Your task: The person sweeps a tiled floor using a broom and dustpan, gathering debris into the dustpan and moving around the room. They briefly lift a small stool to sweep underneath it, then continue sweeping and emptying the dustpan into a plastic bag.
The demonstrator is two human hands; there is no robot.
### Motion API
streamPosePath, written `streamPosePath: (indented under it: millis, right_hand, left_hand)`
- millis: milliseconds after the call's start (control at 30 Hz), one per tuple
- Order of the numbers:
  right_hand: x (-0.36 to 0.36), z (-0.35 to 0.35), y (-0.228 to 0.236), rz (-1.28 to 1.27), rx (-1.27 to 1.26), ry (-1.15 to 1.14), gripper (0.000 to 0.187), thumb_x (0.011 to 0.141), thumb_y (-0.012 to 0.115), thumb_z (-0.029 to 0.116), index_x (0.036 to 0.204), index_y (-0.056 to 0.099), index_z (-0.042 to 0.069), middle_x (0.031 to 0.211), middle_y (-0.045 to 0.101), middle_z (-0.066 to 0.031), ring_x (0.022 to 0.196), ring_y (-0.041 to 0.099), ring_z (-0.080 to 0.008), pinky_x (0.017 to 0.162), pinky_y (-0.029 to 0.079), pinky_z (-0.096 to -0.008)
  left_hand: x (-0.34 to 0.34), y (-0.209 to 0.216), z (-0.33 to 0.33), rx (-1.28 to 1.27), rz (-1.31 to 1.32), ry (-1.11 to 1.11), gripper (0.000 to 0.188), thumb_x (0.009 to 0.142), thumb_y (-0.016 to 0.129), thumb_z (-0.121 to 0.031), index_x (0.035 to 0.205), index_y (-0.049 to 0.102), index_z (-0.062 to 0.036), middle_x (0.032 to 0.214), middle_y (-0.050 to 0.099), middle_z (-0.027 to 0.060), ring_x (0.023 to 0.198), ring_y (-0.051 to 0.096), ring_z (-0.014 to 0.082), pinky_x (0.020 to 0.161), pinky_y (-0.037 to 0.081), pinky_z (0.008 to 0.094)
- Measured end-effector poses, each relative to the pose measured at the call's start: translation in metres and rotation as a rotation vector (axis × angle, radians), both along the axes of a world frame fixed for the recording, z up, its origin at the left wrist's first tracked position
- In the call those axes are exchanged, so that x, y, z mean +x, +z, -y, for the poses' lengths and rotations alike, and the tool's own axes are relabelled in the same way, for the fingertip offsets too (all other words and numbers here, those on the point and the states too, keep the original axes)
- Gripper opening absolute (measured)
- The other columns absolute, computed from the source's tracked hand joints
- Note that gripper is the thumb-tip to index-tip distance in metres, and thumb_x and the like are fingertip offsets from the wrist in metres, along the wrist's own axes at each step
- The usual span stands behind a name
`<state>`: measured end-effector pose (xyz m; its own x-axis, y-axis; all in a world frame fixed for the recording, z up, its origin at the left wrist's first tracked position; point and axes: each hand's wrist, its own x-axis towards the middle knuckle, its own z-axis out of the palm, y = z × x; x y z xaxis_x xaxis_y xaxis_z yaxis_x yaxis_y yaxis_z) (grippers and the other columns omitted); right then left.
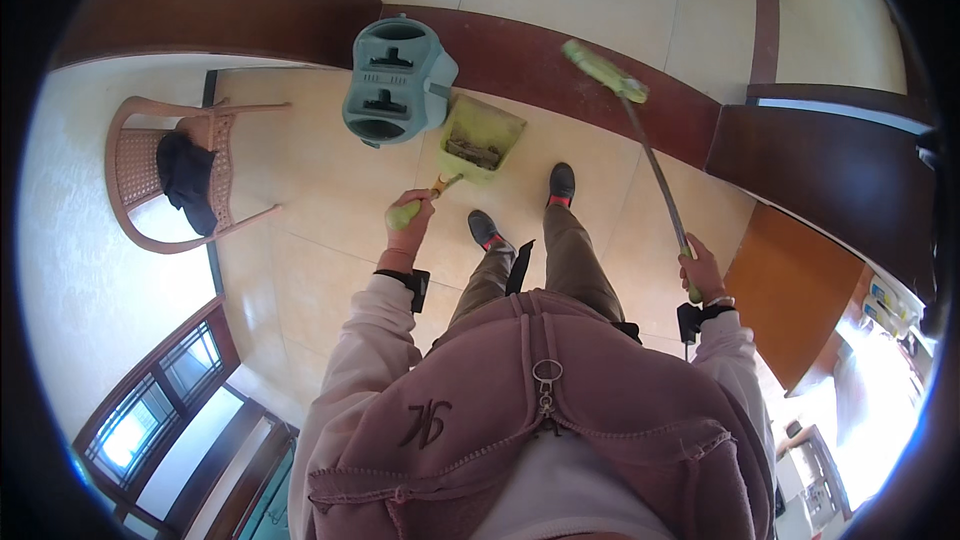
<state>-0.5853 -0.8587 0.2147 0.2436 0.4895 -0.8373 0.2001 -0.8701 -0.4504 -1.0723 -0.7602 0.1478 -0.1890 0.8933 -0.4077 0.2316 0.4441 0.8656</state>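
Observation:
My left hand (408,225) is closed round the short handle of a yellow-green dustpan (502,126). Its pan holds a heap of dark debris (472,152) and lies in front of my shoes. With my right hand (704,270) I grip the lower end of a long broom handle. The broom (656,162) slants up and away, and its pale green head (606,71) hangs over the dark red floor strip, apart from the dustpan. Whether the head touches the floor, I cannot tell.
A grey-blue mop bucket (396,80) with two compartments stands just left of the dustpan. On the left is a wooden chair (130,165) with a woven cane back and a black cloth (186,183) over it. An orange-brown wooden panel (795,290) stands at the right.

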Motion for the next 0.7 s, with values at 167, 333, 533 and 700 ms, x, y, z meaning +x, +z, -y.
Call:
streamPosePath:
  millis: [167, 333, 533, 700]
  right_hand:
    - [-0.009, 0.004, -0.023, -0.148, 0.053, -0.467, 0.028, 0.077, 0.046, 0.014, 0.104, 0.043, 0.011, 0.05, 0.041, -0.0016, 0.037, 0.041, -0.0103, 0.031, 0.034, -0.0232]
    - [-0.012, -0.039, -0.061, -0.489, 0.057, -0.881, 0.017, 0.08, 0.044, 0.021, 0.065, 0.038, 0.015, 0.047, 0.038, 0.0024, 0.036, 0.038, -0.0087, 0.031, 0.033, -0.0229]
    - [-0.097, -0.049, -0.073, -0.333, 0.067, -0.545, 0.008, 0.075, 0.046, 0.016, 0.073, 0.041, 0.01, 0.05, 0.04, -0.003, 0.037, 0.041, -0.0149, 0.031, 0.032, -0.0273]
    - [-0.161, -0.056, -0.057, -0.268, 0.109, -0.154, 0.014, 0.072, 0.047, 0.007, 0.083, 0.043, 0.001, 0.053, 0.043, -0.0054, 0.038, 0.045, -0.0167, 0.034, 0.035, -0.0291]
  left_hand:
    - [-0.013, 0.008, -0.02, 0.017, 0.015, -0.061, 0.008, 0.069, 0.056, -0.004, 0.076, 0.058, -0.0047, 0.065, 0.056, 0.0012, 0.059, 0.051, 0.007, 0.054, 0.041, 0.02]
    - [-0.025, 0.004, -0.043, -0.053, -0.005, -0.106, 0.007, 0.069, 0.057, -0.006, 0.076, 0.057, -0.005, 0.06, 0.055, 0.002, 0.056, 0.051, 0.0081, 0.052, 0.041, 0.0215]
    - [-0.018, -0.008, -0.054, -0.058, -0.187, -0.218, 0.008, 0.067, 0.059, -0.017, 0.072, 0.058, -0.0104, 0.066, 0.059, 0.0036, 0.061, 0.056, 0.0157, 0.058, 0.044, 0.0259]
    - [-0.015, -0.01, -0.057, -0.078, -0.275, -0.218, 0.011, 0.068, 0.057, -0.02, 0.072, 0.059, -0.0092, 0.068, 0.059, 0.0061, 0.065, 0.057, 0.0191, 0.06, 0.044, 0.0277]
